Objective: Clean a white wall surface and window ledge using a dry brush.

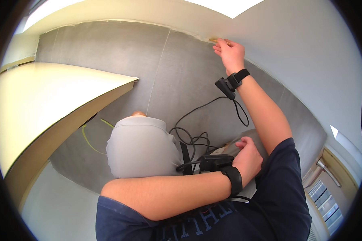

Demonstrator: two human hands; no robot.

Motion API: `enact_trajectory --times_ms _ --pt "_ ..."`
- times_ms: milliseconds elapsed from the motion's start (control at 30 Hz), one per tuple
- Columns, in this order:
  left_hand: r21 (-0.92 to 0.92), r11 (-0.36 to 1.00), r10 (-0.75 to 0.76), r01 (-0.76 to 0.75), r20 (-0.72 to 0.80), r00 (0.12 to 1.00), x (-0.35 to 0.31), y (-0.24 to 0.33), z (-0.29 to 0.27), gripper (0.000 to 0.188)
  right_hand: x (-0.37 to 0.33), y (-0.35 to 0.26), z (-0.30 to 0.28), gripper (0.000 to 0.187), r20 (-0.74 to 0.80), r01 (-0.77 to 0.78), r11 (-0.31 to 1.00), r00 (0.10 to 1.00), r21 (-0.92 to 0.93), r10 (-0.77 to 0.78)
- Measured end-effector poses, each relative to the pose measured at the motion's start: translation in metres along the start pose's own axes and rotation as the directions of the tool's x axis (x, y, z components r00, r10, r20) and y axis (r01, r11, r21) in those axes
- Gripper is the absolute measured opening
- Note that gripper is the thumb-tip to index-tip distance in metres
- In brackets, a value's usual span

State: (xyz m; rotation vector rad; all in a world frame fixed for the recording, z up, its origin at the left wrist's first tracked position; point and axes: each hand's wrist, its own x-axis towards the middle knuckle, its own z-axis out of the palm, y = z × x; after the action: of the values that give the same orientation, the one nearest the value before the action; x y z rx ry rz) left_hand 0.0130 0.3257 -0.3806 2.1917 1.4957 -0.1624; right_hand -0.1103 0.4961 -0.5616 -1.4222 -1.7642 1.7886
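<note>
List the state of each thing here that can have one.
Right hand, closed on the stick
Stick, pinched, tip near the floor's edge
Left hand, curled; whether empty, unclear
Right strap, fastened
Left strap, fastened
Cable, slack and looped

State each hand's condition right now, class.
Left hand: loosely curled; whether it holds anything cannot be told.
Right hand: closed, holding a thin yellowish object.
</note>
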Motion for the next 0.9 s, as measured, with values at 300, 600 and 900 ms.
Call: enact_trajectory --times_ms 300,600,900 --pt "-0.024 1.000 -0.004 0.004 0.008 1.000 0.002 0.003 -0.002 0.026 -0.004 -0.003 0.011 0.044 0.067 0.095 0.995 0.993 0.025 -0.096" --pt "-0.012 1.000 -0.024 0.024 -0.006 1.000 0.001 0.005 0.004 0.024 0.004 -0.001 0.012 0.046 0.085 0.031 0.994 0.996 0.106 -0.040" --pt "-0.015 1.000 -0.013 0.013 -0.013 1.000 0.002 0.003 0.005 0.023 0.005 -0.007 0.014 0.051 0.112 0.049 0.989 0.992 0.143 -0.065"
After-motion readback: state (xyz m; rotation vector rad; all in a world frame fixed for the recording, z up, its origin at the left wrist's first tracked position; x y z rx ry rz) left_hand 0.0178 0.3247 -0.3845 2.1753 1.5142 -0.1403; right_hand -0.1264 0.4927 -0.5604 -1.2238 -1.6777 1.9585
